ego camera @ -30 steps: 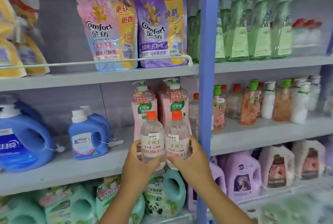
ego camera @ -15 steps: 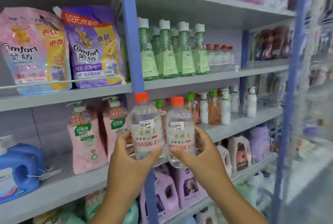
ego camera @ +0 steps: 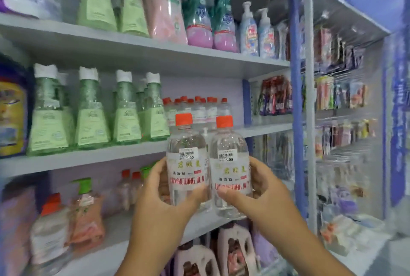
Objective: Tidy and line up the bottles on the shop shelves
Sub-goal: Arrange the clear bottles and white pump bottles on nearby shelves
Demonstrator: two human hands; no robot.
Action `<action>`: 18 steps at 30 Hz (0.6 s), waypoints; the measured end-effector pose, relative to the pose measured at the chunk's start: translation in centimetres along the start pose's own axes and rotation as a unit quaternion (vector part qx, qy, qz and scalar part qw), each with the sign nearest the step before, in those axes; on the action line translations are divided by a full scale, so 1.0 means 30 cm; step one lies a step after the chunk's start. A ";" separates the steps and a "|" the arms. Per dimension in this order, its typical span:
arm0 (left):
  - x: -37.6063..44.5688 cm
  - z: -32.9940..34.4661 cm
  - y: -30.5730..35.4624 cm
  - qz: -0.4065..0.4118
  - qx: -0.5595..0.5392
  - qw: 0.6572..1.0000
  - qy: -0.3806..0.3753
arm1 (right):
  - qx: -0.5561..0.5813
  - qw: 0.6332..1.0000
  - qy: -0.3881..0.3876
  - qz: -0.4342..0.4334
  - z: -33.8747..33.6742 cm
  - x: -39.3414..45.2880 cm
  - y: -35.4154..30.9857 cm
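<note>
Holding two clear bottles side by side, upright and touching, the person has them raised in front of the middle shelf (ego camera: 137,153). The left hand (ego camera: 164,189) wraps the left bottle (ego camera: 187,164) low on its body, thumb across the front under the label and fingers curled behind. The right hand (ego camera: 261,189) grips the right bottle (ego camera: 230,171) the same way from the other side. Both sets of fingers are closed on their bottles, neither wide nor free.

Gripping low keeps the orange caps and price stickers facing out, which probably helps in matching them to stock. Directly behind, at the right end of the middle shelf, stands a cluster of orange-capped bottles (ego camera: 197,109) that look like the same product. The pair is near them but not on the shelf; both bases hang in the air above the lower shelf (ego camera: 115,231).

My guess is that these two belong with that cluster, so the carry is well along but the placing is not done. Green bottles (ego camera: 91,111) fill the shelf to the left, leaving space only in front of the orange caps. Setting both down at once calls for keeping them level and clearing the shelf lip; a knock could topple the tightly packed row behind.
</note>
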State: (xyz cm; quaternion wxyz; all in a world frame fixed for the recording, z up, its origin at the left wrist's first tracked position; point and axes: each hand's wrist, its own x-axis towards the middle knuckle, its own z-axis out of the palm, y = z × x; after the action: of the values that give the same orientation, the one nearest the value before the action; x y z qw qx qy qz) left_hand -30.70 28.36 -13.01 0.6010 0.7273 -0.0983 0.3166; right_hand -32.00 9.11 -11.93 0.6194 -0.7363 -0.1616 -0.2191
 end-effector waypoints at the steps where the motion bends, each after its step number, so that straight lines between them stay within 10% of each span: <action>1: 0.024 0.066 0.008 0.005 0.002 1.000 0.004 | -0.006 1.000 -0.001 -0.004 -0.057 0.042 0.008; 18: 0.665 0.716 0.034 0.064 0.083 0.994 -0.013 | -0.033 0.997 0.015 -0.061 -0.468 0.923 0.272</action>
State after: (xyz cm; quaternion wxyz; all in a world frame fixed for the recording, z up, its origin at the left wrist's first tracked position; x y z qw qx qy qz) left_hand -8.30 12.74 -2.29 0.5155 0.7709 -0.1263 0.3520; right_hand -6.00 -7.10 -2.39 0.5829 -0.7414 -0.1898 -0.2730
